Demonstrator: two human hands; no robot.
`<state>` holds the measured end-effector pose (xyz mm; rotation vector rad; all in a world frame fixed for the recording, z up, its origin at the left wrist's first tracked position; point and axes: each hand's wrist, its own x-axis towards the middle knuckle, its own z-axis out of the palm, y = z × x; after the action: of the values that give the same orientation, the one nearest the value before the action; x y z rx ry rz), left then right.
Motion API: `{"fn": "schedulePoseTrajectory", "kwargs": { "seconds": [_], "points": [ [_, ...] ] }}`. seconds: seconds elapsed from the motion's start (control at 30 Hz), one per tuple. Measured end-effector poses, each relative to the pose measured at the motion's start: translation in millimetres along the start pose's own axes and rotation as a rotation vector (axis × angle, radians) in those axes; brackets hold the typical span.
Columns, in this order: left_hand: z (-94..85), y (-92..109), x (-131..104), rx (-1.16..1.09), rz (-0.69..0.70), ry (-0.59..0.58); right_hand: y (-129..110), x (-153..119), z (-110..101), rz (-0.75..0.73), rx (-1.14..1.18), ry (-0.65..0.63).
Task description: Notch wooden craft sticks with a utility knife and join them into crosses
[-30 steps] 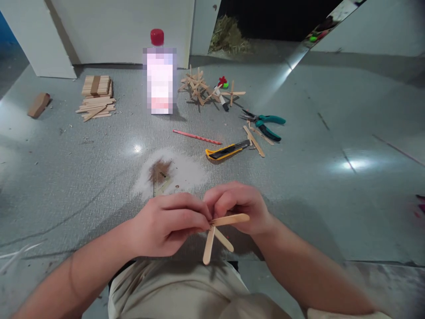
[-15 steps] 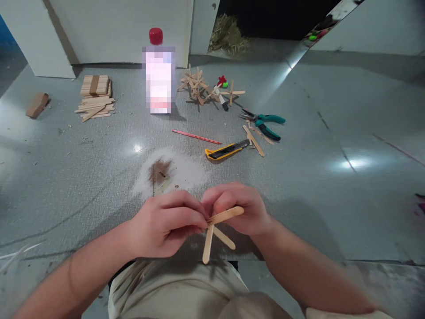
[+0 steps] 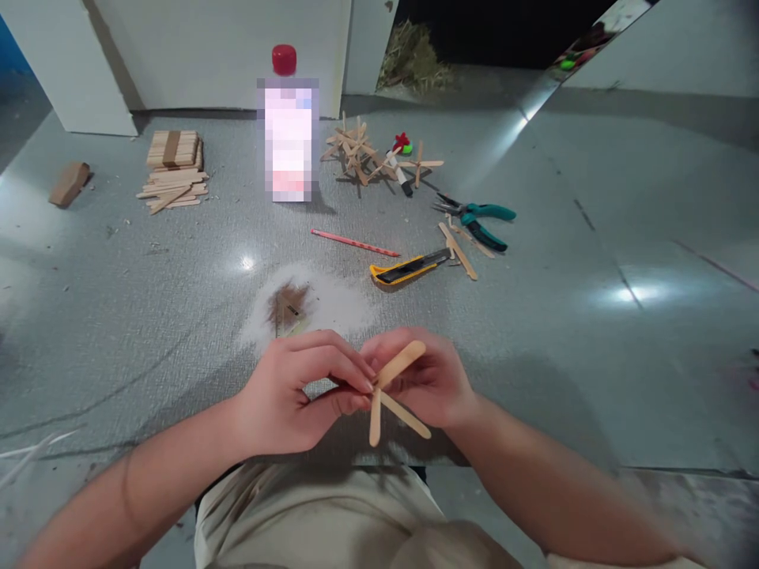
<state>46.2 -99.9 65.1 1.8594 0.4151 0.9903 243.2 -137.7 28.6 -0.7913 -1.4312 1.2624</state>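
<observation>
Your left hand and right hand pinch a half-built stick star; finished stars lie at 12 o'clock.

The light is strong in the middle and dim around it. It shines down from above onto the grey floor, which gleams with small white glare spots, one past the white powder patch and one out to the right. The bottle throws a short dark shadow to its right. The hands are bright and sharp. The bottle's label is blurred into squares. The far doorway is black. Straight lines bend near the edges, and the corners go soft.
</observation>
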Motion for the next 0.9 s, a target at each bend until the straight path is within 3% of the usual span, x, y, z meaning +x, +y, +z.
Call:
{"fn": "schedulePoseTrajectory", "kwargs": {
  "seconds": [0.27,0.47,0.57,0.7,0.9],
  "points": [
    [0.6,-2.1,-0.5,0.034,-0.031,0.03,-4.8,-0.5,1.9,0.087,-0.025,0.052],
    [-1.0,-5.3,-3.1,0.005,-0.034,-0.017,-10.0,-0.7,0.2,0.081,-0.046,0.056],
    [-8.0,-7.4,-2.4,0.09,0.047,-0.054,-11.9,-0.3,-1.9,0.088,-0.04,0.039],
    [-19.7,-9.0,2.2,0.435,0.247,-0.135,-14.8,1.8,-2.5,0.12,0.001,-0.038],
    [-23.4,-11.6,4.8,0.302,0.273,-0.247,-17.3,0.2,-1.1,0.207,0.101,-0.139]
  ]
}}
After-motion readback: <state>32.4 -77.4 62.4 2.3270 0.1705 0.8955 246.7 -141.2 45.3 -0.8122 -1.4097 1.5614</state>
